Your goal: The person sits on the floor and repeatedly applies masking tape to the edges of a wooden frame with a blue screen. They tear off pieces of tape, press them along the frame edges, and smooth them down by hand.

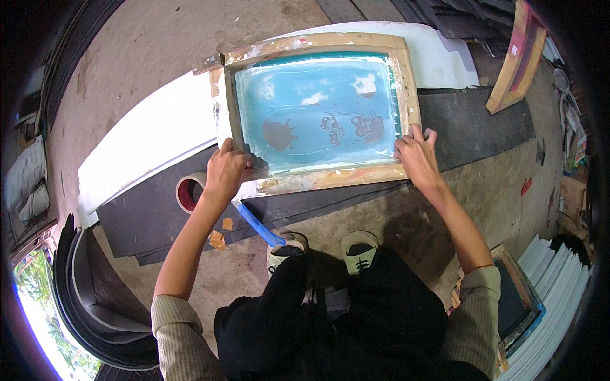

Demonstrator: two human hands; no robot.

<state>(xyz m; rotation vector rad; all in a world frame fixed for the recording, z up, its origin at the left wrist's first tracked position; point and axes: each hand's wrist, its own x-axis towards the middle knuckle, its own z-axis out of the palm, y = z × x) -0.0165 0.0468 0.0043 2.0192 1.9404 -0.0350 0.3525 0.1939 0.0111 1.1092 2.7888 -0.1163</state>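
Observation:
A wooden screen-printing frame (pixel 330 176) lies in front of me, its blue mesh (pixel 305 108) marked with several grey cartoon shapes and whitish patches. My left hand (pixel 229 170) is closed around the frame's near left corner. On the right side rail, close to the near right corner, my right hand (pixel 419 154) grips the wood with bent fingers. Beneath the frame are a long white sheet (pixel 149 140) and dark grey sheets (pixel 149 209). A blue-handled tool (pixel 262 225) pokes out from under the near left corner; its far end is hidden.
Left of my left wrist stands a roll of tape (pixel 189 192), with brown scraps (pixel 218 239) nearer me. Another wooden frame (pixel 518 60) leans at the far right. White sheets (pixel 553 305) and a dark framed screen (pixel 511 295) are at my lower right. My shoes (pixel 359 251) are just below the frame.

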